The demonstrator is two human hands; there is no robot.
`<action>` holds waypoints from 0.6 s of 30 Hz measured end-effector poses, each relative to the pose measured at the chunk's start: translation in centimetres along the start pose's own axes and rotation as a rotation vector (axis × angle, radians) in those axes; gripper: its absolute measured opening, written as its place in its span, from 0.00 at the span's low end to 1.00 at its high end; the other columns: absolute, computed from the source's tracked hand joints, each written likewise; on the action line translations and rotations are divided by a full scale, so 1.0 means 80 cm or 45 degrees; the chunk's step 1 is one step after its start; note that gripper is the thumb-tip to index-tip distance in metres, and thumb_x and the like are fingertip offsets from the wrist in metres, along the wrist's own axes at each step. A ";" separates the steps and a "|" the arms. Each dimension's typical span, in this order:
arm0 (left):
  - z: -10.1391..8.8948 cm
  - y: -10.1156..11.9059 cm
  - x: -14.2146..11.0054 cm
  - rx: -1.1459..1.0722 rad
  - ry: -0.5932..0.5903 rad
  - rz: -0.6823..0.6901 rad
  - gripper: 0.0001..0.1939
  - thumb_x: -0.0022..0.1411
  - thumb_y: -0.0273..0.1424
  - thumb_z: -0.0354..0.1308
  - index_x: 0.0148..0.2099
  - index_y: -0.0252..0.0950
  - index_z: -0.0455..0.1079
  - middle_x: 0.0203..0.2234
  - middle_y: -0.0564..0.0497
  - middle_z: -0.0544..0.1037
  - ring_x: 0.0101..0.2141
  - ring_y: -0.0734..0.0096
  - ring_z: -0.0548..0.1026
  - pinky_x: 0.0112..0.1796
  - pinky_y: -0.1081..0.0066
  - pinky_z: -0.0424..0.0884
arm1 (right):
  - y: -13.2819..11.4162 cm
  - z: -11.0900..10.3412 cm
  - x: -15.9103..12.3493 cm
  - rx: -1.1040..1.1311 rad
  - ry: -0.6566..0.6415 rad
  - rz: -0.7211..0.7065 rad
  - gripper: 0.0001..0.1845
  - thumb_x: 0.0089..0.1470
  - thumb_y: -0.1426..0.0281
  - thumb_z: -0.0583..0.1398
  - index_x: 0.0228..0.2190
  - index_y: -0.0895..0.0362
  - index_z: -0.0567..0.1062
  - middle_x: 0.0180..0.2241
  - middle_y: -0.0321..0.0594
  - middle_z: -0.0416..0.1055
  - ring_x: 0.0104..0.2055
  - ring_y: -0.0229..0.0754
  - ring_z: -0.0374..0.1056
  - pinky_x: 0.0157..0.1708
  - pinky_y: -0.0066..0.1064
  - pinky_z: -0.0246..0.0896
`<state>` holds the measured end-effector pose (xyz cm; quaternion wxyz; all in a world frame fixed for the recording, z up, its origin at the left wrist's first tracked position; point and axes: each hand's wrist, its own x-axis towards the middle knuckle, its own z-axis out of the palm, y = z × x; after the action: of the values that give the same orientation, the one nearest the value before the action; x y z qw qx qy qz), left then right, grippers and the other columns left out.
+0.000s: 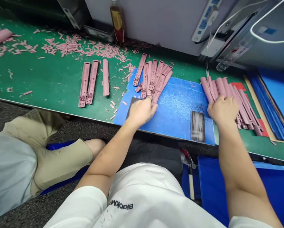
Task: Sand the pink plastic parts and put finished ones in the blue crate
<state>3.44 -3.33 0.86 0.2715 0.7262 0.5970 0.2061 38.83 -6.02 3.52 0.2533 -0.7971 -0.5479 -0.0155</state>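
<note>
My left hand (142, 110) is closed at the near end of a pink plastic strip, its fingertips partly hidden from me. That strip belongs to a fanned group of pink plastic strips (153, 74) on a blue sheet (172, 107). These long, narrow pieces show dark openings and small markings. My right hand (224, 109) lies over a second row of pink plastic strips (221, 87) at the right, fingers curled around some of them. A dark rectangular piece with pale dust (197, 126) sits on the sheet between my hands. Another dark piece (132, 107) is partly behind my left hand.
Two pink strips (87, 83) and a single one (105, 77) lie on the green table (49, 76). Pink scraps (69, 46) litter its back. A bottle (117, 20), power strip (206, 20) and stacked blue sheets (275, 104) are nearby. Another person (11, 167) sits at left.
</note>
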 end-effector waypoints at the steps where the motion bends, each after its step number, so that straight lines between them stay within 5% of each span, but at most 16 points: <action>1: 0.008 0.006 -0.006 0.004 -0.051 0.008 0.24 0.79 0.38 0.62 0.69 0.32 0.77 0.44 0.38 0.88 0.52 0.39 0.85 0.60 0.48 0.77 | -0.016 0.007 -0.007 0.070 -0.024 -0.058 0.17 0.69 0.54 0.63 0.31 0.48 0.70 0.41 0.60 0.75 0.60 0.69 0.73 0.57 0.57 0.67; 6: 0.039 0.043 -0.044 -0.423 -0.101 0.234 0.26 0.82 0.42 0.58 0.73 0.35 0.72 0.48 0.40 0.88 0.50 0.47 0.87 0.56 0.56 0.80 | -0.101 0.058 -0.078 0.725 -0.521 -0.148 0.31 0.68 0.36 0.57 0.31 0.50 0.71 0.27 0.39 0.72 0.29 0.46 0.71 0.32 0.39 0.70; 10: 0.011 0.034 -0.035 -0.525 -0.265 0.415 0.24 0.78 0.44 0.64 0.67 0.38 0.78 0.53 0.43 0.88 0.50 0.52 0.87 0.54 0.60 0.81 | -0.113 0.073 -0.116 1.346 -0.538 0.231 0.27 0.61 0.40 0.66 0.35 0.49 0.68 0.26 0.32 0.73 0.22 0.39 0.66 0.22 0.31 0.64; 15: -0.046 -0.012 0.056 -0.029 0.156 0.294 0.22 0.80 0.38 0.58 0.65 0.33 0.81 0.61 0.35 0.84 0.62 0.44 0.80 0.67 0.52 0.72 | -0.084 0.063 -0.114 0.919 -0.379 0.216 0.18 0.66 0.49 0.62 0.43 0.50 0.73 0.24 0.32 0.74 0.23 0.43 0.70 0.25 0.31 0.62; 18: -0.051 -0.024 0.107 0.213 0.120 0.373 0.27 0.79 0.38 0.59 0.72 0.31 0.77 0.68 0.34 0.78 0.71 0.41 0.72 0.74 0.49 0.62 | -0.060 0.061 -0.097 0.465 -0.549 0.087 0.18 0.66 0.59 0.60 0.50 0.54 0.80 0.24 0.36 0.77 0.27 0.47 0.73 0.31 0.35 0.66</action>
<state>1.15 5.91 2.53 0.1489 0.8150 0.5120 0.2269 30.27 -9.40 -1.23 0.2707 -0.7413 -0.5556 0.2619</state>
